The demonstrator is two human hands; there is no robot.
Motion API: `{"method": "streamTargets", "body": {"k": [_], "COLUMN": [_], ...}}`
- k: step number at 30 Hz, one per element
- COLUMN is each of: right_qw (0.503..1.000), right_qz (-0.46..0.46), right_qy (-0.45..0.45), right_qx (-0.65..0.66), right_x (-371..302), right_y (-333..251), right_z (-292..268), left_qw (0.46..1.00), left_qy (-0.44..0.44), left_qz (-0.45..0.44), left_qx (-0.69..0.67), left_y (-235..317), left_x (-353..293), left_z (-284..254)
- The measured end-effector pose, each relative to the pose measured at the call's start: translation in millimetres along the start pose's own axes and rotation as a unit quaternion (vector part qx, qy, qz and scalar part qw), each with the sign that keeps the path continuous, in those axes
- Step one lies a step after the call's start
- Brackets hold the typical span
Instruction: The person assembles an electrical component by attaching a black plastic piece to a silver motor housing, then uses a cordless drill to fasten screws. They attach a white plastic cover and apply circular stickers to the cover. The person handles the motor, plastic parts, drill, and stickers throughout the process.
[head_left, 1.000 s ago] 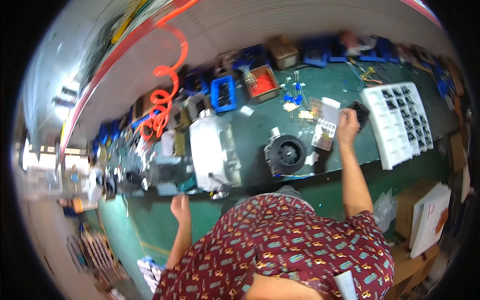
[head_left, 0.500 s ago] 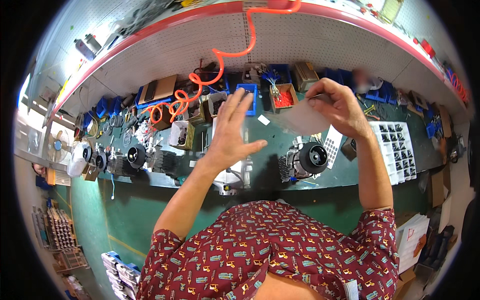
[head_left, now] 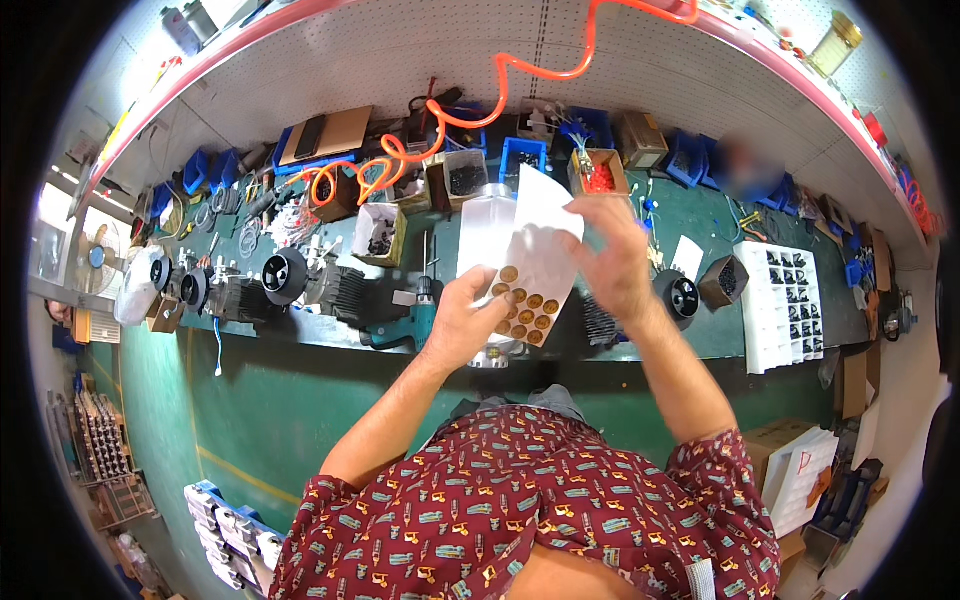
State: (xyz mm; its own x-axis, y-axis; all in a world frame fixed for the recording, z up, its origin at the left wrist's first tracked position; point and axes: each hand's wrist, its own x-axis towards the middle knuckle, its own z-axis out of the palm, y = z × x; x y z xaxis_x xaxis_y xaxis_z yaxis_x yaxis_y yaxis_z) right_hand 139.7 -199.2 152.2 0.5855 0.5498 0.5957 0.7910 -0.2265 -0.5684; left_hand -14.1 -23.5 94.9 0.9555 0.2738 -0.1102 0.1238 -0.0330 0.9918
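Note:
A white sheet (head_left: 540, 255) with several gold-brown round stickers (head_left: 525, 310) on its lower part is tilted over the bench. My left hand (head_left: 465, 320) pinches its lower left edge, thumb beside the stickers. At the upper right edge, my right hand (head_left: 615, 255) has its slightly blurred fingers closed on the same sheet. Beneath the sheet lies a white machine housing (head_left: 485, 230), partly covered, with a metallic end showing below my left hand. A motor unit with a black round fan (head_left: 682, 298) stands to the right, partly hidden by my right forearm.
A teal cordless drill (head_left: 418, 322) lies left of my left hand. Farther left stand motor units with black fans (head_left: 285, 275). Parts bins (head_left: 380, 232) line the back, under a coiled orange hose (head_left: 440, 118). A white tray of black parts (head_left: 755, 310) sits right.
My right hand has brought the sheet left and down over the white housing. My left hand, open in the air before, has come down and taken hold of the sheet. The view has shifted slightly.

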Motion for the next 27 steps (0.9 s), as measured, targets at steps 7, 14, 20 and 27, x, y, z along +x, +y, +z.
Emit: {"method": "streamTargets", "body": {"k": [7,14,20,27], "right_qw": [0.981,0.987,0.981,0.908], "right_qz": [0.067,0.048,0.066,0.284], "right_qy": [-0.086,-0.105,-0.150,-0.135], "right_qx": [0.162,0.112,0.108,0.275], "right_x": [-45.9,-43.7,-41.0,-51.1], "right_y": [-33.7,-35.5,-38.5,-17.8], "right_z": [64.0,72.0,70.8,76.4], "left_qw": [0.998,0.985,0.989,0.998], "left_qy": [-0.027,0.039,0.023,-0.002], "left_qz": [0.057,0.080,0.040,0.022], "left_qx": [0.002,0.145,0.142,0.057], "left_y": [-1.3,13.1,7.9,-9.9], "left_x": [-13.5,-15.0,-14.6,-18.9], "left_z": [-15.3,-24.1,-30.6,-28.7]}}
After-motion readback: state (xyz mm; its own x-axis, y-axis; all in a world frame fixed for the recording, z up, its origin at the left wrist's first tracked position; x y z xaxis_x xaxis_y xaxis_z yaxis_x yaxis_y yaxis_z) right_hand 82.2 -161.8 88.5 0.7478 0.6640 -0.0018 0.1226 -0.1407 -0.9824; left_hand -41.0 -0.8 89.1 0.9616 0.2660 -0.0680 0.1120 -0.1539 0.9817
